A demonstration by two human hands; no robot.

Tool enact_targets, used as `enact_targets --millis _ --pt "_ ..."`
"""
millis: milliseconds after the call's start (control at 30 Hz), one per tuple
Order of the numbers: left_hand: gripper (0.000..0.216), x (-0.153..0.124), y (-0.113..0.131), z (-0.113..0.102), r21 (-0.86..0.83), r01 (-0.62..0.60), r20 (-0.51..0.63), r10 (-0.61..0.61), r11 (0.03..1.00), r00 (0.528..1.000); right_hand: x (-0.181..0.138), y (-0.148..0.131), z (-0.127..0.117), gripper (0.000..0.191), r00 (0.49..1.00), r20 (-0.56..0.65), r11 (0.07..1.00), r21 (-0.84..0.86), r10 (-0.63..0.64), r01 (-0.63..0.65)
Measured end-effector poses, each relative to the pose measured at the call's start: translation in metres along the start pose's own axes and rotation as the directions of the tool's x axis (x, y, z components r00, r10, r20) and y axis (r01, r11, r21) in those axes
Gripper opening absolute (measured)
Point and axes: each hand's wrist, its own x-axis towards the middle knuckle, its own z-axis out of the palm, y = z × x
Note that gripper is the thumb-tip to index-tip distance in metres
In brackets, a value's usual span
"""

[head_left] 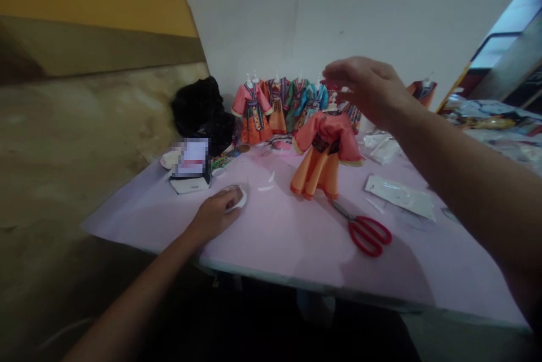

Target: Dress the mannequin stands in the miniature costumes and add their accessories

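Note:
My left hand (215, 214) rests on the table with its fingers curled over a round white item (243, 197), mostly hidden by the hand. Raised above a small doll dress, my right hand (364, 82) has its fingers bent towards the thumb. Something small and dark red shows at those fingertips, too blurred to name. The doll dress (324, 150) has a coral top with wide sleeves and an orange skirt, on a white stand whose neck pokes out under my right hand. Red-handled scissors (368, 233) lie beside the skirt, blades towards it.
Several dressed doll stands (254, 105) line the back wall. A phone (191, 161) leans in a case at left, before a black bag (201, 108). Clear packets (400, 195) lie at right; white scraps (266, 188) dot the pink table (262, 243).

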Motion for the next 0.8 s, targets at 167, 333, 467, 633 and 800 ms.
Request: enact_targets --millis 167,333,467,633,800 --pt "0.015 -0.003 0.027 -0.017 -0.151 0.11 -0.08 -0.123 0.982 0.989 -0.036 -0.032 0.005 0.012 0.885 -0.277 0.925 -0.174 -0.374 0.337" --pt "0.018 -0.011 0.062 -0.022 -0.241 -0.05 -0.137 0.017 0.969 0.99 -0.124 -0.059 0.058 0.018 0.957 -0.069 0.945 -0.19 -0.283 0.265" --pt "0.012 -0.018 0.091 -0.018 -0.202 -0.177 -0.198 0.137 0.963 0.971 -0.168 -0.042 0.109 0.025 0.986 0.106 0.987 -0.087 -0.127 0.136" --pt "0.007 -0.023 0.111 -0.012 -0.068 -0.279 -0.293 0.248 0.958 0.923 -0.173 -0.016 0.138 0.025 0.999 0.037 0.998 0.052 0.036 -0.038" --pt "0.007 -0.024 0.111 -0.007 -0.01 -0.278 -0.317 0.26 0.961 0.912 -0.175 -0.012 0.144 0.02 0.984 0.055 0.954 0.245 0.167 -0.175"
